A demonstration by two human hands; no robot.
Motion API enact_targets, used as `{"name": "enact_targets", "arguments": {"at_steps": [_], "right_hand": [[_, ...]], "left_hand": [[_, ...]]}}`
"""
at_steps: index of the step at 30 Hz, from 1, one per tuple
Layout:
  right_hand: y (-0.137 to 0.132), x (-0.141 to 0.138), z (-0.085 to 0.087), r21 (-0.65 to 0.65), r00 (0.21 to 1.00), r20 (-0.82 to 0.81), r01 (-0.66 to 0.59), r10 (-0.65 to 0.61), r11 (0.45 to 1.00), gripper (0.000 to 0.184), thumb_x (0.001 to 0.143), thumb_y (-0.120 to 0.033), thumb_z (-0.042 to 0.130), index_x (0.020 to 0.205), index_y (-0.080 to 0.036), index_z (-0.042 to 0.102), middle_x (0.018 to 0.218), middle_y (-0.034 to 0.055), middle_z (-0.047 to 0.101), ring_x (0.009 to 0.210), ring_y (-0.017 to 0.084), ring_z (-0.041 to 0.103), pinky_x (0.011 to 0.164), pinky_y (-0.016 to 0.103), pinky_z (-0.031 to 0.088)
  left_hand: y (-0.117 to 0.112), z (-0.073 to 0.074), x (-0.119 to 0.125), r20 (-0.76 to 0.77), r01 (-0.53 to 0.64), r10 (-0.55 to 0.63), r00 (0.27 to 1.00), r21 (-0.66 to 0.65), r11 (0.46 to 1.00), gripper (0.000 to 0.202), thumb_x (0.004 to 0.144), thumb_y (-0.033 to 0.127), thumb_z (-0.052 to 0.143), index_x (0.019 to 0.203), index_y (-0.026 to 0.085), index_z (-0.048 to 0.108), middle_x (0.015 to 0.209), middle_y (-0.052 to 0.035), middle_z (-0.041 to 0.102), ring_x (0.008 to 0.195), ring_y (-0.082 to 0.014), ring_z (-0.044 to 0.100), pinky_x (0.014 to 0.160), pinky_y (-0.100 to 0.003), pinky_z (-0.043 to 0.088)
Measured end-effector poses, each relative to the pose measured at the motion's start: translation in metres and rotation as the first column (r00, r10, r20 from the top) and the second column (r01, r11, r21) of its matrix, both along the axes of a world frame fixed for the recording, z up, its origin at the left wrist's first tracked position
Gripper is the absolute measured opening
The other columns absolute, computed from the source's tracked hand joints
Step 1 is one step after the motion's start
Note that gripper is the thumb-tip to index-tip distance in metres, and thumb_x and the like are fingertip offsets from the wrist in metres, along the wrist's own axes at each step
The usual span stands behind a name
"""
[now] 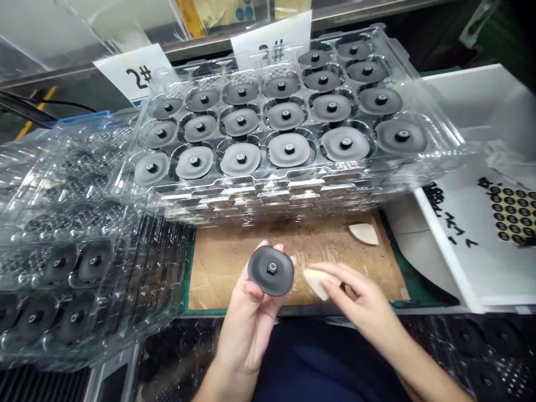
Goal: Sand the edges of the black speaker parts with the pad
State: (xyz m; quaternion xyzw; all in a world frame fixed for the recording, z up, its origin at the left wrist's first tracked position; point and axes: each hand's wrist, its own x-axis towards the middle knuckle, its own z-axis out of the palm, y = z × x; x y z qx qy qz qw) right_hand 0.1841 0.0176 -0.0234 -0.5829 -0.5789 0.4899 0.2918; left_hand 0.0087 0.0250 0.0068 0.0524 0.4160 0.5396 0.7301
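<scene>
My left hand grips a dark grey rounded disc with a small nut at its centre, holding it up face-on above the brown board. Just to the right, my right hand pinches a small pale wedge-shaped piece close to the disc's edge. A second pale wedge lies on the board farther back. Beyond the board stands a stack of clear plastic trays, the top one filled with several of the same grey discs.
More clear trays with dark discs are piled at the left. A white box with black writing and a sheet of round stickers sits at the right. Paper labels "2#" and "3#" stand behind.
</scene>
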Motion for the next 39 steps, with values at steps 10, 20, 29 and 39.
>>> {"name": "enact_targets", "arguments": {"at_steps": [10, 20, 29, 39], "right_hand": [[0.034, -0.037, 0.078, 0.356, 0.918, 0.123, -0.396, 0.377, 0.847, 0.023, 0.090, -0.011, 0.045, 0.100, -0.017, 0.065, 0.090, 0.0020, 0.069, 0.078, 0.016, 0.059, 0.072, 0.030, 0.041], [0.028, -0.015, 0.080, 0.336, 0.889, 0.073, -0.448, 0.451, 0.829, 0.022, 0.089, -0.008, 0.047, 0.102, -0.017, 0.062, 0.090, 0.0005, 0.067, 0.076, 0.012, 0.056, 0.071, 0.024, 0.040], [0.056, -0.005, 0.075, 0.587, 0.864, 0.276, -0.499, 0.422, 0.638, 0.027, 0.092, -0.014, 0.042, 0.095, -0.020, 0.068, 0.075, 0.0018, 0.061, 0.067, 0.015, 0.049, 0.065, 0.031, 0.036], [0.017, -0.002, -0.040, 0.186, 0.972, 0.153, -0.203, 0.175, 0.961, 0.023, 0.088, -0.017, 0.048, 0.100, -0.020, 0.068, 0.087, 0.0045, 0.071, 0.080, 0.018, 0.066, 0.070, 0.030, 0.051]], "left_hand": [[-0.009, -0.002, 0.007, -0.049, 0.003, -0.008, 0.999, -0.105, 0.994, 0.044, 0.062, 0.033, 0.081, 0.105, 0.030, 0.069, 0.108, -0.0002, 0.071, 0.100, -0.0191, 0.065, 0.084, -0.025, 0.054], [-0.014, 0.001, 0.001, 0.063, 0.120, -0.118, 0.991, -0.037, 0.992, 0.046, 0.060, 0.030, 0.082, 0.104, 0.031, 0.070, 0.110, 0.0010, 0.073, 0.104, -0.0161, 0.064, 0.088, -0.019, 0.051], [-0.016, 0.004, 0.002, 0.102, 0.224, -0.217, 0.971, -0.064, 0.972, 0.060, 0.058, 0.037, 0.081, 0.115, 0.028, 0.065, 0.112, -0.0044, 0.070, 0.087, -0.0180, 0.069, 0.077, -0.022, 0.056], [-0.016, 0.006, -0.003, 0.237, 0.217, -0.207, 0.949, -0.017, 0.976, 0.054, 0.052, 0.043, 0.081, 0.104, 0.034, 0.069, 0.111, 0.0010, 0.072, 0.101, -0.0242, 0.067, 0.084, -0.028, 0.053]]}}
